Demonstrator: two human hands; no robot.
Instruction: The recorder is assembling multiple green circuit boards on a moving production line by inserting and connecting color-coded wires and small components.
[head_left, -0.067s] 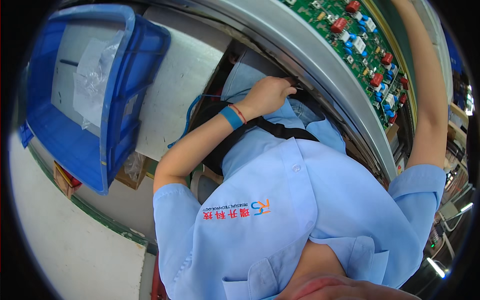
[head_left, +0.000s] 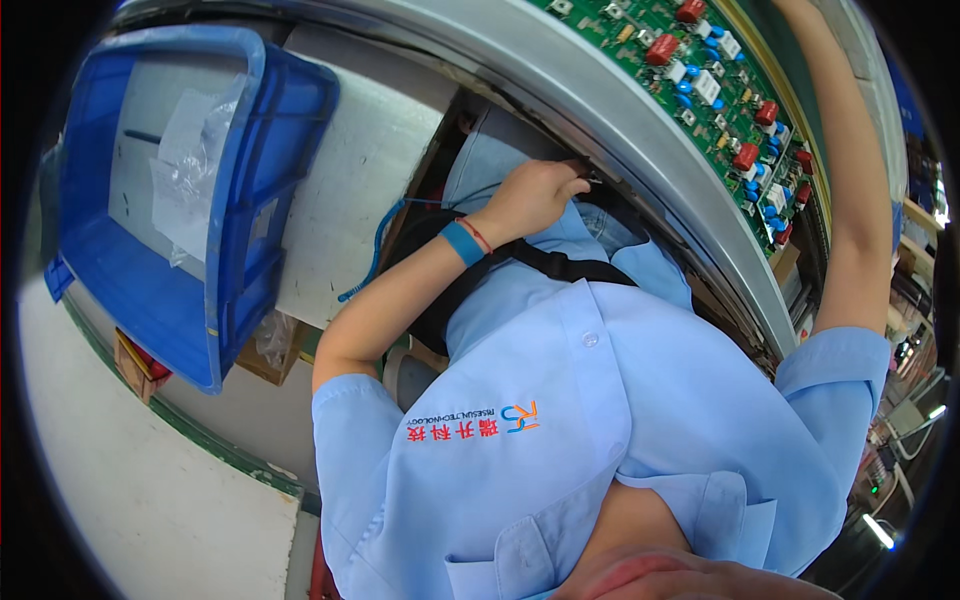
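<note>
My left hand (head_left: 532, 198) is over my lap, close beneath the edge of a grey metal rail (head_left: 640, 120). Its fingers are curled and pinched by a small dark and shiny bit that I cannot make out. Round that wrist go a blue strap (head_left: 463, 243) and a thin red band. My right forearm (head_left: 858, 190) reaches up along the right side, and its hand lies past the top edge. Beside that arm, beyond the rail, is a green circuit board (head_left: 640, 22) with red, blue and white components.
A blue plastic bin (head_left: 212, 300) holding papers and clear plastic bags stands at the left on a white surface (head_left: 345, 150). A blue coiled cord (head_left: 378, 245) hangs between it and my left arm. At the lower left is a white, green-edged table (head_left: 130, 430).
The whole view has shifted slightly: the board sits a little further left and the bin a little lower. My left hand keeps its pose.
</note>
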